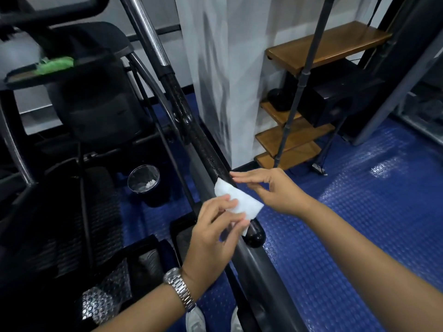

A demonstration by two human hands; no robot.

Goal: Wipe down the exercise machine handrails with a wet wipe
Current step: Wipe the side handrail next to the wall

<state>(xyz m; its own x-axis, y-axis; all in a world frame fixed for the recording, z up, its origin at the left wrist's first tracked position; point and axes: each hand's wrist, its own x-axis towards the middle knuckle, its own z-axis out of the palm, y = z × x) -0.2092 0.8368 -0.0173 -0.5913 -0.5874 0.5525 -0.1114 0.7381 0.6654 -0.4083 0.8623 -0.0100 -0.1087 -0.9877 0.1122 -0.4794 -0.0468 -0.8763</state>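
Note:
A white wet wipe lies folded over the lower end of a black handrail, just above its rounded end cap. My left hand, a metal watch on its wrist, pinches the wipe's near edge between thumb and fingers. My right hand hovers at the wipe's right side with fingers loosely spread, its fingertips by the rail; whether they touch the wipe is unclear. The rail's surface above the wipe glistens with droplets. Higher up the rail turns to chrome tube.
The exercise machine's black frame and foot pedals fill the left. A small bin stands on the blue studded floor. A white pillar, wooden shelves and a tripod leg stand to the right.

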